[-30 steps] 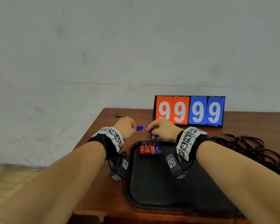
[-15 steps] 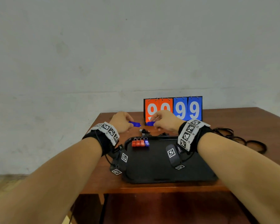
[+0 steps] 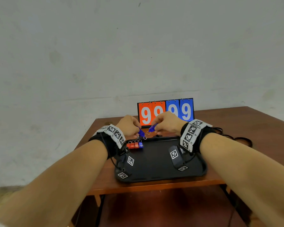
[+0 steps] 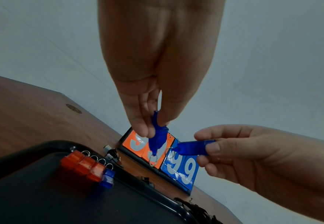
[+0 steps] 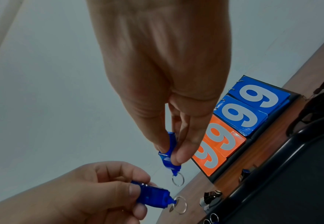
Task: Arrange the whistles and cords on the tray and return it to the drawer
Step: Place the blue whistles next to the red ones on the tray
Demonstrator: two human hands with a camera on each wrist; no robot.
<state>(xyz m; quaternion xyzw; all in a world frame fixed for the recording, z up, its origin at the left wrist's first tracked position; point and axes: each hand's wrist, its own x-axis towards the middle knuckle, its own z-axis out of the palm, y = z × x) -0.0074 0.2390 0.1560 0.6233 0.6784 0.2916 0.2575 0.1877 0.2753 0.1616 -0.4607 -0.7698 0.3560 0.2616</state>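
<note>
Left hand point(image 3: 129, 126) pinching one blue whistle point(image 3: 141, 132), ring end down, just above the far rim of the black tray point(image 3: 156, 176), middle of the frame. Right hand point(image 3: 166, 124) pinching a second blue whistle point(image 3: 152, 128) just beside it, rings near, not touching. Three red whistles point(image 3: 132, 145) and one more blue point(image 3: 140, 145) in a row at the tray's upper left corner. Black cords point(image 3: 239, 139) heaped on the tabletop point(image 3: 256, 128) at right. Scoreboard point(image 3: 165, 112) behind, showing 9999.

Two blue whistles point(image 3: 141, 132) point(image 3: 152, 127) hang above the black tray's point(image 3: 161, 176) far rim — rings down. Four more point(image 3: 134, 145) — three red, one blue — line its far-left corner; black cords point(image 3: 236, 139), seemingly tangled, lie right.
</note>
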